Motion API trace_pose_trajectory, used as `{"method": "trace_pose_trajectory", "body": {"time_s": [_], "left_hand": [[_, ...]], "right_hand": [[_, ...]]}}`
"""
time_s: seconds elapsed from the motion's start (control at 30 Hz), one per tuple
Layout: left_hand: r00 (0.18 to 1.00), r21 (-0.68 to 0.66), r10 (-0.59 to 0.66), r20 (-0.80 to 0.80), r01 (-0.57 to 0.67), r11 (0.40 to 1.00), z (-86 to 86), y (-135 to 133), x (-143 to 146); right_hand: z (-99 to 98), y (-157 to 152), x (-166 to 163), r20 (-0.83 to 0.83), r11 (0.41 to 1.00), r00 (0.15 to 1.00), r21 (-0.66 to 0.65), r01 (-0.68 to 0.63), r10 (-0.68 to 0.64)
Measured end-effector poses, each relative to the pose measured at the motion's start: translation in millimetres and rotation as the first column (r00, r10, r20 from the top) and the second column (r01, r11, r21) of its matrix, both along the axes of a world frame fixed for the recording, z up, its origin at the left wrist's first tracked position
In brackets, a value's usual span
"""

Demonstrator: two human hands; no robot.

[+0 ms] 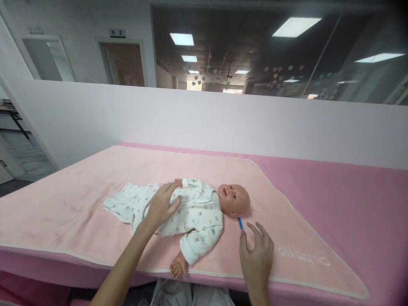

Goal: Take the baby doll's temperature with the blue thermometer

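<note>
A baby doll [234, 199] in a white printed outfit [191, 208] lies on its back, its head to the right. My left hand [162, 204] is over the doll's waist, thumb and fingers apart; whether it presses on the cloth I cannot tell. Below the doll's head, my right hand [257, 250] hovers over or rests on the blanket, fingers curved and apart from the thumb. A thin blue strip [240, 223] shows between the doll's head and my right thumb tip. Its kind and whether the thumb touches it are unclear.
A peach blanket [86, 187] with a white edge covers much of the pink tabletop [360, 199]. A white partition [204, 119] with a window [255, 55] above stands behind it. The table's front edge is close to my lap [191, 293].
</note>
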State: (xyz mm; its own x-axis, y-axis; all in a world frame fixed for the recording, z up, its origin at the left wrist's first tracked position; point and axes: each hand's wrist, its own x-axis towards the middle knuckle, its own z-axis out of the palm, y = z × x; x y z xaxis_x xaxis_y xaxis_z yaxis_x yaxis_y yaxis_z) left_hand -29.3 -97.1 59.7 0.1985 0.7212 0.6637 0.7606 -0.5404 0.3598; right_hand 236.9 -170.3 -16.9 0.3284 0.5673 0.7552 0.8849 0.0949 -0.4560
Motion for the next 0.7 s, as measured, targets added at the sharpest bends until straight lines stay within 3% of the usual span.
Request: {"method": "trace_pose_trajectory", "body": {"time_s": [0.07, 0.13, 0.23, 0.33, 0.43, 0.57, 0.63, 0.7], "left_hand": [[0.989, -0.037, -0.083, 0.122, 0.088, 0.995, 10.9, 23.6, 13.7], [0.959, -0.108, -0.205, 0.195, 0.229, 0.967, 10.6, 48.8, 30.8], [0.907, -0.280, -0.390, 0.158, 0.420, 0.863, -4.9, 72.3, 51.8], [0.866, -0.355, -0.470, 0.171, 0.499, 0.790, -21.6, 73.2, 59.3], [0.856, -0.334, -0.473, 0.207, 0.516, 0.789, -28.6, 65.5, 57.2], [0.857, -0.334, -0.452, 0.245, 0.513, 0.791, -31.2, 63.3, 54.7], [0.853, -0.334, -0.401, 0.333, 0.505, 0.796, -33.9, 66.5, 54.7], [0.810, -0.335, -0.321, 0.491, 0.515, 0.789, -37.4, 71.6, 54.2]], "right_hand": [[-20.4, -10.6, 17.7, 0.080, 0.995, 0.994, -0.061, 0.083, -0.078], [-39.0, -19.8, 30.8, 0.168, 0.987, 0.981, -0.111, 0.114, -0.095], [-57.1, -29.9, 44.0, 0.233, 0.983, 0.971, -0.159, 0.096, -0.057], [-60.4, -31.9, 53.1, 0.252, 0.979, 0.967, -0.203, 0.020, 0.032], [-48.1, -28.6, 62.5, 0.187, 0.955, 0.982, -0.294, 0.042, 0.014], [-9.2, -28.8, 76.7, 0.005, 0.867, 0.973, -0.451, 0.210, -0.233], [15.7, -32.0, 78.7, -0.079, 0.855, 0.945, -0.455, 0.250, -0.318], [39.3, -34.0, 72.1, -0.201, 0.878, 0.914, -0.409, 0.249, -0.352]]}}
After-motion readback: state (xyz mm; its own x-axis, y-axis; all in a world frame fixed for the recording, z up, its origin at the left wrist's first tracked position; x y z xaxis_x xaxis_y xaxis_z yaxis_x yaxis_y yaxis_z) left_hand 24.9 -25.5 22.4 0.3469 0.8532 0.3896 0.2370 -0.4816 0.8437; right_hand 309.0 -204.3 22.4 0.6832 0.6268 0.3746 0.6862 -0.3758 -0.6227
